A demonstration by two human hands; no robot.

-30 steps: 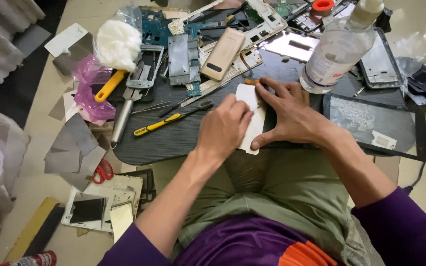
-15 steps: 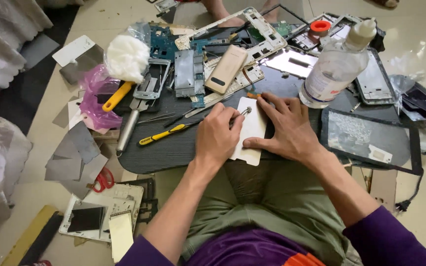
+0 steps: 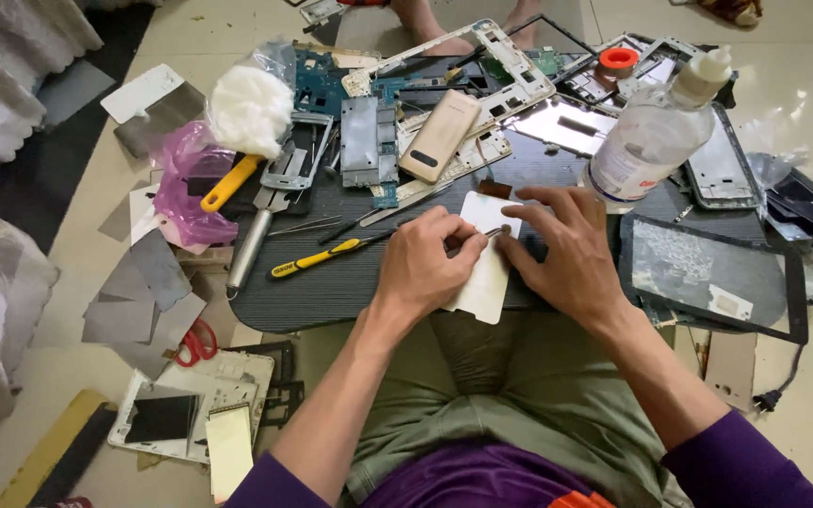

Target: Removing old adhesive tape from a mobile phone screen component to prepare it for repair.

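A white panel is lain flat at the near edge of a dark ribbed mat, its lower end overhanging the knees. It is pressed down by the left hand, whose grip is closed together on a thin tool, the tip being set on the panel's upper part. The right hand is spread flat, fingers apart, on the panel's right edge and the mat; nothing is clamped in it. A yellow-handled screwdriver is seen just left of the left hand. A clear bottle is stood beyond the right hand, and a black screen frame is laid to its right. A gold phone is rested among boards farther back.
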